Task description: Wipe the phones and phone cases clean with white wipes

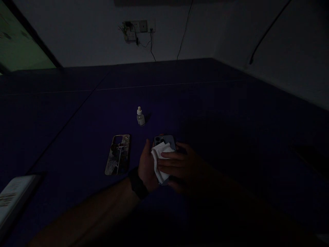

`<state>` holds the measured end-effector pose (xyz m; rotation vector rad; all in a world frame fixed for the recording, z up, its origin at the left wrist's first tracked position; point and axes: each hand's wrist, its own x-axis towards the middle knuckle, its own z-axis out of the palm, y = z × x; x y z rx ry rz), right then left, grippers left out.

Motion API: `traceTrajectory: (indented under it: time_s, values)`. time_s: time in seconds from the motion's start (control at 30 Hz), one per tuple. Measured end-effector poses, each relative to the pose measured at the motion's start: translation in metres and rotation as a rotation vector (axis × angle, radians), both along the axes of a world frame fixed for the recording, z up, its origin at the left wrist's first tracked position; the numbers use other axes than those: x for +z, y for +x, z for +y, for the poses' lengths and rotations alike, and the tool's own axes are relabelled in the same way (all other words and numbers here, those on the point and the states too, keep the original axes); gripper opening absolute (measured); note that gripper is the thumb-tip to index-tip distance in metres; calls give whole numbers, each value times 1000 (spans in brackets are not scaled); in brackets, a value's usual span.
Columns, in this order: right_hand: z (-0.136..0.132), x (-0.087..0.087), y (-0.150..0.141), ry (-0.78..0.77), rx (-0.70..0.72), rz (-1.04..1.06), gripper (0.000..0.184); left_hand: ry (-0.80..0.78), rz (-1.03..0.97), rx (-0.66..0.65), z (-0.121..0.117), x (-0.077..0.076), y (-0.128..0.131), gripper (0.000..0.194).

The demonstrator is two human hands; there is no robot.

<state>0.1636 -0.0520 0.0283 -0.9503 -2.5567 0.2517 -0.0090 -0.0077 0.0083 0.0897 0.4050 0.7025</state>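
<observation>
"What lay furthest left?"

"A pale printed booklet point(15, 200), at the near left edge of the blue table point(64, 113)."

"And moving right?"

"A phone case point(118, 154) printed with a picture, lying flat towards the middle of the table. Just up and to the right of it, a small dropper bottle point(140, 116) stood upright, apart from everything else."

"Where was the phone?"

"Near the middle of the table, a little towards the near edge, raised in the left hand point(147, 168). That hand, with a dark wristband point(138, 183) on its wrist, was curled around the side of the phone point(164, 140), gripping it with the camera lenses showing."

"And the other hand?"

"The right hand point(182, 168) lay to the right, its fingers closed over a white cloth point(160, 161) and pressing it against the back of the phone. It was too dark to see its thumb."
</observation>
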Motion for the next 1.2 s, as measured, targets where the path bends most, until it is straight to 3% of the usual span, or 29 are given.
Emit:
traceTrajectory:
  time_s: [0.1,0.27,0.5,0.63,0.73,1.0,1.1,1.2]
  values:
    - [1,-2,-3,13,-71,-60,43,-62,10,45,1,2,1,62]
    - [2,-2,5,122,-221,76,28,18,59,51,-1,11,7,65]
    - [-1,-2,0,105,-26,152,19,-61,-1,40,-1,4,2,58]
    - [0,-4,-2,86,-112,89,29,-39,3,42,1,-1,2,61]
    - [0,-1,2,120,-189,105,24,15,36,42,0,3,4,63]
    - [-1,0,0,50,-50,57,31,-19,-2,50,0,4,2,57]
    - [0,-5,-2,41,-102,4,40,-53,-2,53,1,4,1,60]
    - [0,-5,1,100,-174,49,30,-48,21,50,0,7,3,62]
